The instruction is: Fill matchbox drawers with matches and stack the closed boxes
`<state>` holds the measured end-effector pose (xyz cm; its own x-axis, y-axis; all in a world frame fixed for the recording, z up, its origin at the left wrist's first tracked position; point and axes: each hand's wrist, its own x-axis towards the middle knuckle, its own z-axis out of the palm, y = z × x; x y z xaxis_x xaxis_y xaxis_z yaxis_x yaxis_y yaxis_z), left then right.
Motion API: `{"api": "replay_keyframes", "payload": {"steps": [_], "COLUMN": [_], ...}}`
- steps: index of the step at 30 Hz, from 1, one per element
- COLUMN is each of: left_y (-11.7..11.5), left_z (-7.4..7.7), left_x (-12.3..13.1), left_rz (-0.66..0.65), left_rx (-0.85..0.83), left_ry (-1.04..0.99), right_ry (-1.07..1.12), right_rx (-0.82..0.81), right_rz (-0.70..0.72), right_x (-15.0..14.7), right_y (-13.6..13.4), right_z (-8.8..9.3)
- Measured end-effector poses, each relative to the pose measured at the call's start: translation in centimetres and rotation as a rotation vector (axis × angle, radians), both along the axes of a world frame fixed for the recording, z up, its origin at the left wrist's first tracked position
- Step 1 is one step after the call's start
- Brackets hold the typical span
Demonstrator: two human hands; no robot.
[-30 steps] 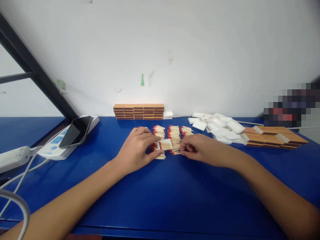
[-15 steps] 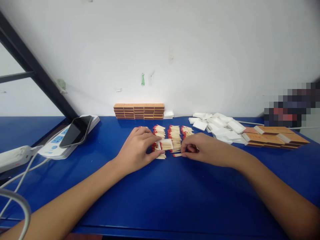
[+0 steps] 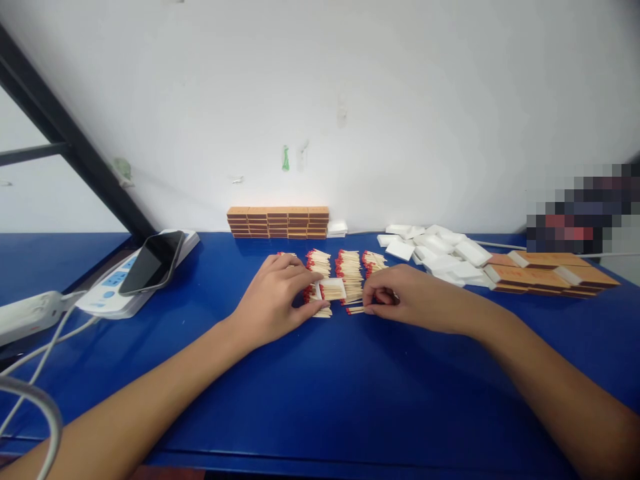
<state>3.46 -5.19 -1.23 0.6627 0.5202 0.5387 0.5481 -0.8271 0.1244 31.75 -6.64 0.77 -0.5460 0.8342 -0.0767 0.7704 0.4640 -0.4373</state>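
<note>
My left hand [image 3: 280, 297] grips the left end of a small white matchbox tray [image 3: 341, 283] between thumb and fingers. Inside the tray lie some matches [image 3: 331, 292] with red heads to the left. My right hand [image 3: 395, 299] pinches the plain ends of a few matches [image 3: 356, 311] at the near end of a row of matches [image 3: 350, 265]. Other rows of matches, one in the middle [image 3: 319, 261] and one farther right [image 3: 374, 260], lie side by side; my hands partly cover them.
A stack of orange matchboxes [image 3: 277, 223] stands against the wall, with white trays [image 3: 337, 229] beside it. To the right are a heap of white trays [image 3: 435, 250] and more matchbox sleeves [image 3: 530, 277]. A phone [image 3: 153, 262] rests on a power strip [image 3: 107, 300] at the left.
My right hand has shifted very slightly right at the matches, and more than one match now shows at its fingertips. My left hand and the tray stay in place.
</note>
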Motion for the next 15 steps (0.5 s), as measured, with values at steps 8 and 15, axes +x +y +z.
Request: {"api": "replay_keyframes", "payload": {"steps": [8,15], "left_y": [0.1,0.0], "left_z": [-0.1,-0.1], "left_x": [0.0,0.0], "left_rz": [-0.007,-0.003], "left_rx": [-0.006,-0.008], "left_ry": [-0.001,-0.003], "right_ry": [0.005,0.096], "right_rx": [-0.033,-0.024], "right_rz": [0.01,-0.023], "right_x": [0.3,0.2], "right_y": [0.0,-0.2], "right_z": [-0.4,0.6]}}
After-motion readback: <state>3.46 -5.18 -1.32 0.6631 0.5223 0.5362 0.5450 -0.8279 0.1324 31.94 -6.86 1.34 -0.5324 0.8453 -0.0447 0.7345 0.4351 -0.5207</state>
